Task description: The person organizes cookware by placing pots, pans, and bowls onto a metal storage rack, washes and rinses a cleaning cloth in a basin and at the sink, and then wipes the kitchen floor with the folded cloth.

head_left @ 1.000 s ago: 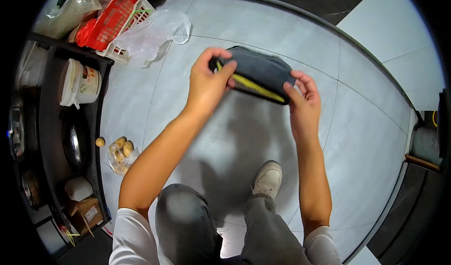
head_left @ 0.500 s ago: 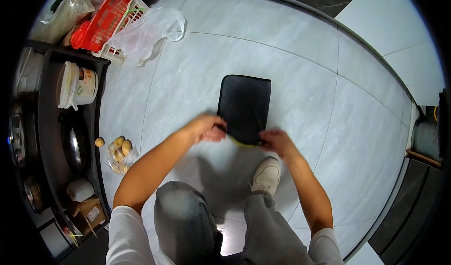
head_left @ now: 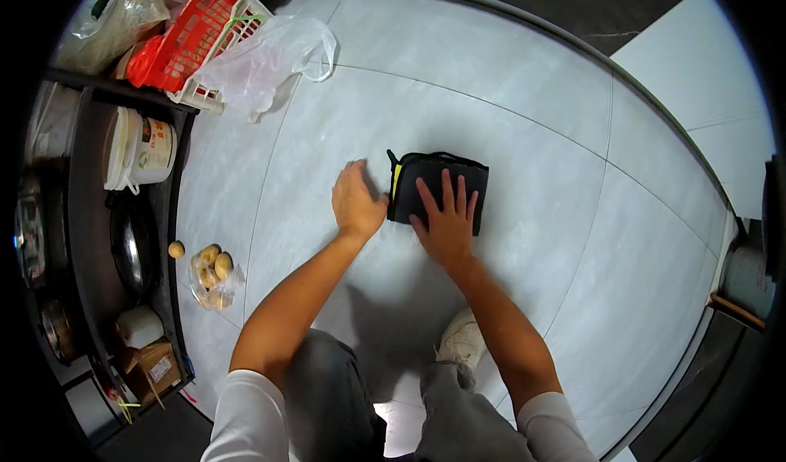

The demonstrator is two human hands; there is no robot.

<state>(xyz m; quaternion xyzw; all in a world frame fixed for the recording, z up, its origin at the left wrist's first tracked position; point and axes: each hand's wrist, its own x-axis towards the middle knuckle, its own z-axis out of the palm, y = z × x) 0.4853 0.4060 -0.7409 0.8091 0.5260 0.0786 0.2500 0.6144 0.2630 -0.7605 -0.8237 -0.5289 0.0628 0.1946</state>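
Note:
A black folded cloth-like item (head_left: pixel 417 185) with a strip of yellow at its left edge lies on the grey tiled floor. My right hand (head_left: pixel 446 224) rests flat on top of it, fingers spread. Just left of the item is my left hand (head_left: pixel 358 202), its thumb at the item's left edge and its other fingers extended on the floor side; it holds nothing. A small black loop sticks up at the item's upper left corner.
Potatoes in a clear bag (head_left: pixel 214 275) and one loose potato (head_left: pixel 176 250) lie beside the black shelf (head_left: pixel 182 147). That shelf holds a white bucket (head_left: pixel 154 149). A red basket (head_left: pixel 190 38) and a white plastic bag (head_left: pixel 266 62) are at upper left. My shoe (head_left: pixel 463 341) is below.
The black item was held up, then laid longer on the floor; now it is folded shorter. My right hand has let go of its edge and lies on top. My left hand has opened.

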